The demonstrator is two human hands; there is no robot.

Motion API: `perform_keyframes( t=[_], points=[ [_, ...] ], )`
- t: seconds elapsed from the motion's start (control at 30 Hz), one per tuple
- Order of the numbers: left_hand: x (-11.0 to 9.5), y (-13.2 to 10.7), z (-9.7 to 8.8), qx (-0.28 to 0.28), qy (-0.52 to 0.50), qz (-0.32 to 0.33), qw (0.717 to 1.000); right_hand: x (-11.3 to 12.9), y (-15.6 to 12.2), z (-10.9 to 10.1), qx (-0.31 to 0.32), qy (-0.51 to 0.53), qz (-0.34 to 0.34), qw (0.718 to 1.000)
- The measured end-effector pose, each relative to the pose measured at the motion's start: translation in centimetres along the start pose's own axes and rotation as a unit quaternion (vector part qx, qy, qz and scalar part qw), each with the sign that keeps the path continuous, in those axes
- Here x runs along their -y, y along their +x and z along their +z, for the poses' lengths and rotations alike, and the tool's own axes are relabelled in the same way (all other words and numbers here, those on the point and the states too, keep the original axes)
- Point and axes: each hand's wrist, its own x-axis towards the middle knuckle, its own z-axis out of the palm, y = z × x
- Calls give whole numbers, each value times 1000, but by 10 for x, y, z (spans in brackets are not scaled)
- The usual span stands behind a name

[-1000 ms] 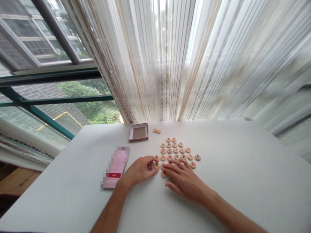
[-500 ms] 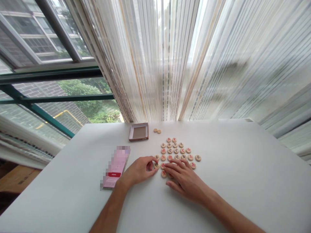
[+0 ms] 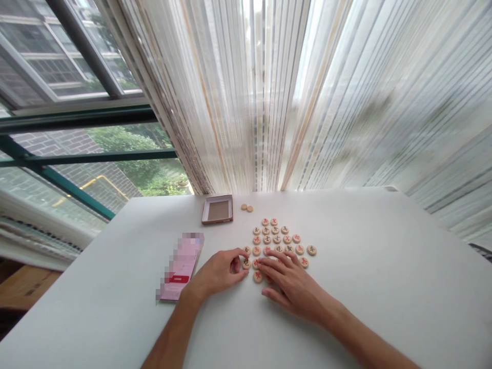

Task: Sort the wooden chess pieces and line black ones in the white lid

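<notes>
Round wooden xiangqi pieces with red or black characters lie face up in close rows on the white table [image 3: 346, 307]. My left hand [image 3: 219, 271] has thumb and index finger closed around the edges of a black-marked xiangqi piece [image 3: 246, 263] at the left end of a row. My right hand [image 3: 288, 277] lies flat with stretched fingers over the front rows, covering several pieces. A red-marked piece [image 3: 258, 276] shows just left of its fingers, and another red piece [image 3: 304, 262] sits to its right. One black-marked piece [image 3: 311, 250] stands out at the far right.
An open shallow box [image 3: 217, 209] lies near the table's back edge. Beside it are two blank-topped pieces [image 3: 247, 208]. A phone with a pink screen [image 3: 182, 266] rests left of my left hand. String curtains [image 3: 249, 128] hang behind the table, and a window is at left.
The view has shifted slightly, moving the table items a little left. Both hands keep nearly the same position over the pieces.
</notes>
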Motion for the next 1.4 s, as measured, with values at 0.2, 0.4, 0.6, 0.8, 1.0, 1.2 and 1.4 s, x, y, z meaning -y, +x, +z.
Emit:
perform_keyframes(
  t=[0.2,0.4,0.6,0.8,1.0,1.2,1.4],
  points=[
    [-7,-1,1,-19,12,11,1000,-4,-1,-1,-36,-12,13,999],
    [-13,-1,1,-31,56,29,998,-18,-4,-4,-95,-28,30,995],
    [-16,-1,-1,-5,88,43,995,-48,-10,-18,-221,-19,87,971],
    [-20,-1,-2,8,91,41,995,-81,-13,-20,-362,71,218,904],
    [-20,-2,-1,13,86,45,995,-98,-13,-14,-375,138,355,845],
    [-11,-1,-4,-24,34,32,999,-98,-14,-16,-365,151,386,834],
    [4,8,-2,-141,-48,-3,989,-98,-14,-16,-365,165,387,831]
  ],
)
